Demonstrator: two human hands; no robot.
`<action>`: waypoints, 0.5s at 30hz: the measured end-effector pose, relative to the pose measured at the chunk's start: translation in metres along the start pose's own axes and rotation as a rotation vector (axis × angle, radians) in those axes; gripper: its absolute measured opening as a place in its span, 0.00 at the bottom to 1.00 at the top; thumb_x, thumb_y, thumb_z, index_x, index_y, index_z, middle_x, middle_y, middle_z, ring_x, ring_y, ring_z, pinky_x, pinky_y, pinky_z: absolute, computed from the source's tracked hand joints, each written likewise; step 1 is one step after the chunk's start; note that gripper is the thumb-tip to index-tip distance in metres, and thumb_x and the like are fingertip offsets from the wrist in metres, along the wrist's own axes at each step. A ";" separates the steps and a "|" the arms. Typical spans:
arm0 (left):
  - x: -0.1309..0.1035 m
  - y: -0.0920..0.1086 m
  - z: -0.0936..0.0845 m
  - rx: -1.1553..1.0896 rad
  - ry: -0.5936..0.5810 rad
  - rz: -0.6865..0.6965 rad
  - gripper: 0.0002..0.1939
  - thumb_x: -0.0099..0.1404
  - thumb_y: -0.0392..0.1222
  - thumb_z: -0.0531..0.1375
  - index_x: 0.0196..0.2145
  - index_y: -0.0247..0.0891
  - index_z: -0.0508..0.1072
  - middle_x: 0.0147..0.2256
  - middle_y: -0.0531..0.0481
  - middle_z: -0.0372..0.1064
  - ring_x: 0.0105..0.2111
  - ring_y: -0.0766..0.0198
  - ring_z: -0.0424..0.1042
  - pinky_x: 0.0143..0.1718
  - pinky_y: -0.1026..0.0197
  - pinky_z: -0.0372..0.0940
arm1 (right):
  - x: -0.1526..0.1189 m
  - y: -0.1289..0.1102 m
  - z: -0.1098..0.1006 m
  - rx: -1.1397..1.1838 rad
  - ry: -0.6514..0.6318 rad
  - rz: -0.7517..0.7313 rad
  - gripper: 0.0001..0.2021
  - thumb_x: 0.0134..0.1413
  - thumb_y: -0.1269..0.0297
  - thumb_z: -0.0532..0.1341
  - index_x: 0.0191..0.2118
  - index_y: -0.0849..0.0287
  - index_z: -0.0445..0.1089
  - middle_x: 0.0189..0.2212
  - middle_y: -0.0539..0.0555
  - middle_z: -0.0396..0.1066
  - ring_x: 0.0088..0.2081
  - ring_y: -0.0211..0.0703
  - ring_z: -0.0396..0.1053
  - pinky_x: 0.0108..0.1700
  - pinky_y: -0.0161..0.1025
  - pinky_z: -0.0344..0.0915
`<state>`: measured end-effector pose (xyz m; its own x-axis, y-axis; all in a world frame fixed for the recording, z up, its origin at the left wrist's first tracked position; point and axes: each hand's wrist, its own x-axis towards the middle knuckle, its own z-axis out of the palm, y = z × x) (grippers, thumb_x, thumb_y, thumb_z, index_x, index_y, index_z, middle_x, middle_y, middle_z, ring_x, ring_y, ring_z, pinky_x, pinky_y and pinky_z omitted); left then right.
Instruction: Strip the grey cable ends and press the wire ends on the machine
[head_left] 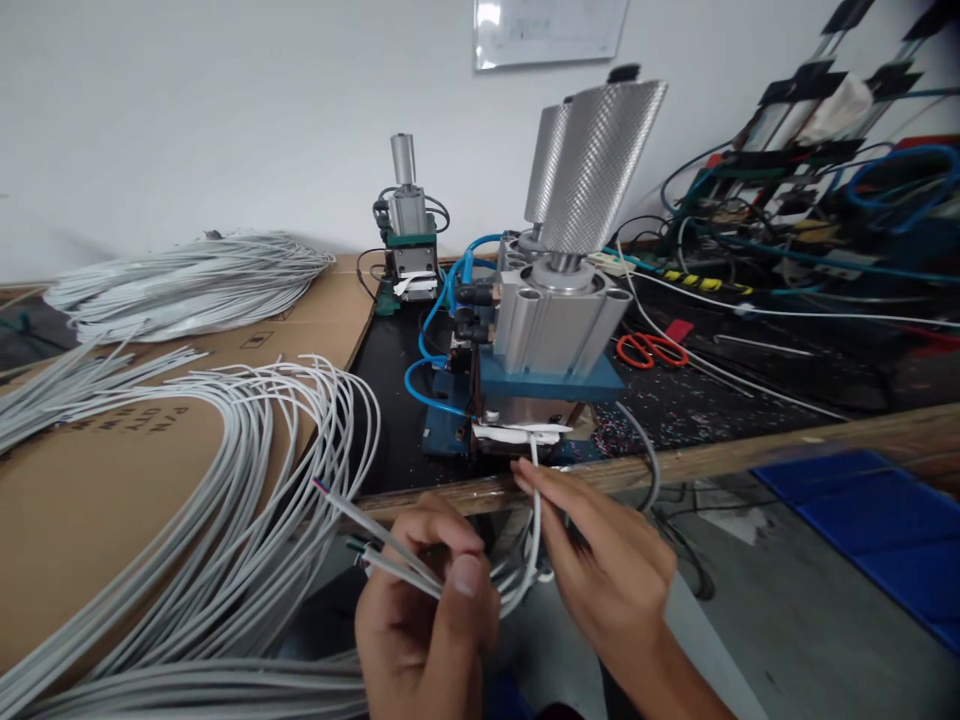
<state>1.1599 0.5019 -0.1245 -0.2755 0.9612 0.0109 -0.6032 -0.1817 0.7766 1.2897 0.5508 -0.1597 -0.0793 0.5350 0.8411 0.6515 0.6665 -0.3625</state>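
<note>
My left hand (431, 610) is closed around a few grey cables (382, 540). Two of their ends stick out to the left, with small coloured wires showing at the tips. Just below the front of a pneumatic machine (559, 320), my right hand (600, 560) has its fingers pinched at a single grey cable (535, 510). That cable curves up from below, and its upper end meets the white-wrapped jaws (521, 433) of the machine. Whether the end sits inside the jaws is hard to see.
Bundles of grey cable (247, 460) lie on cardboard (150, 520) at left, with a larger pile (187, 285) behind. A second, smaller machine (409, 225) stands farther back. Orange-handled scissors (651, 350) and wire scraps lie right of the machine, near the wooden table edge (750, 447).
</note>
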 end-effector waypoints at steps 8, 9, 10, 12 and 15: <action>0.010 -0.008 -0.004 0.415 -0.125 0.037 0.09 0.63 0.50 0.67 0.38 0.47 0.83 0.34 0.51 0.70 0.33 0.64 0.69 0.36 0.66 0.66 | -0.023 -0.016 -0.036 0.093 -0.198 -0.090 0.28 0.59 0.79 0.61 0.61 0.47 0.70 0.46 0.51 0.81 0.42 0.49 0.82 0.44 0.41 0.82; 0.011 -0.007 -0.005 0.442 -0.190 0.048 0.08 0.64 0.49 0.67 0.39 0.48 0.83 0.33 0.51 0.70 0.32 0.64 0.69 0.35 0.66 0.66 | -0.023 -0.019 -0.040 0.105 -0.226 -0.077 0.27 0.60 0.77 0.61 0.61 0.46 0.70 0.46 0.51 0.81 0.41 0.50 0.82 0.43 0.41 0.82; 0.013 -0.006 -0.006 0.448 -0.252 0.054 0.06 0.65 0.48 0.66 0.39 0.49 0.83 0.33 0.52 0.69 0.32 0.65 0.69 0.35 0.67 0.66 | -0.023 -0.021 -0.042 0.117 -0.240 -0.066 0.25 0.61 0.75 0.61 0.61 0.45 0.70 0.46 0.51 0.81 0.41 0.50 0.82 0.43 0.41 0.82; 0.015 -0.004 -0.009 0.419 -0.321 0.047 0.05 0.66 0.45 0.66 0.38 0.49 0.83 0.32 0.53 0.69 0.31 0.66 0.69 0.34 0.68 0.65 | -0.021 -0.025 -0.044 0.129 -0.247 -0.049 0.24 0.63 0.73 0.61 0.61 0.44 0.71 0.46 0.50 0.81 0.42 0.49 0.82 0.44 0.41 0.81; 0.017 -0.004 -0.011 0.342 -0.313 0.009 0.03 0.65 0.44 0.67 0.37 0.47 0.83 0.33 0.53 0.69 0.31 0.68 0.68 0.34 0.69 0.64 | -0.019 -0.027 -0.045 0.122 -0.243 -0.063 0.22 0.65 0.72 0.61 0.60 0.45 0.72 0.46 0.51 0.81 0.43 0.49 0.82 0.45 0.41 0.81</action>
<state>1.1492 0.5167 -0.1348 -0.0093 0.9858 0.1677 -0.3062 -0.1624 0.9380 1.3076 0.4995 -0.1483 -0.3051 0.5896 0.7479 0.5450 0.7521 -0.3706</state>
